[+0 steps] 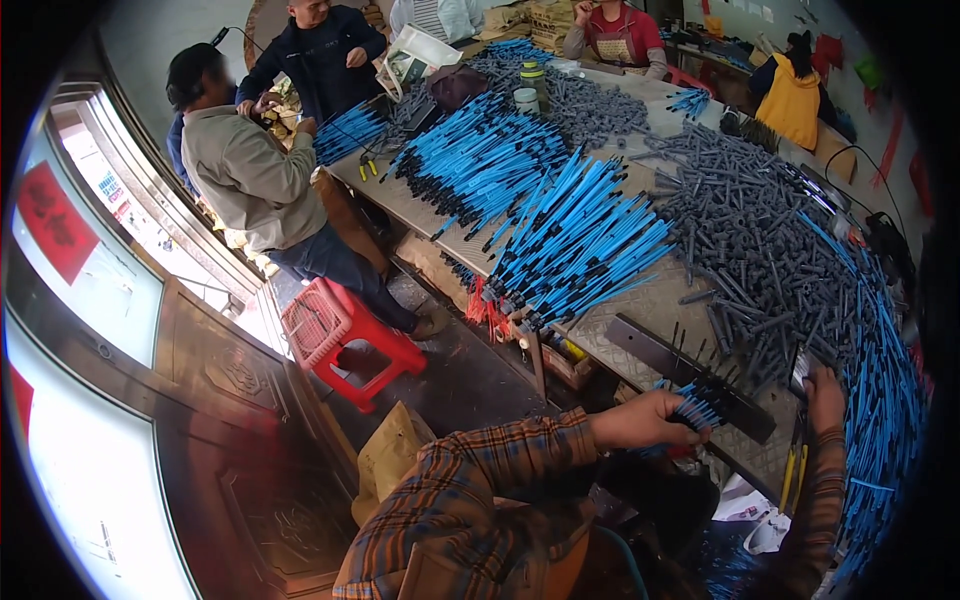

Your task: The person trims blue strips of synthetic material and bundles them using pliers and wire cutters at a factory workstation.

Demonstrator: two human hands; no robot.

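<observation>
My left hand (648,420) is closed around a small bundle of thin blue rods (697,408) with dark ends, at the near edge of the table. Right beside it lies a long dark bar (650,350) with several thin black pins standing up from it. My right hand (825,400) is at the table's right side, its fingers bent at a flat, shiny metallic piece (801,368) whose kind I cannot make out. Below that hand, a tool with yellow handles (795,470), likely pliers, points down along the table edge.
A big heap of grey plastic tube-like parts (760,230) covers the table's right. Blue rods with black ends (590,240) lie in piles mid-table; more blue rods (885,400) line the right edge. A red stool (345,340) stands left. Several people are around the table.
</observation>
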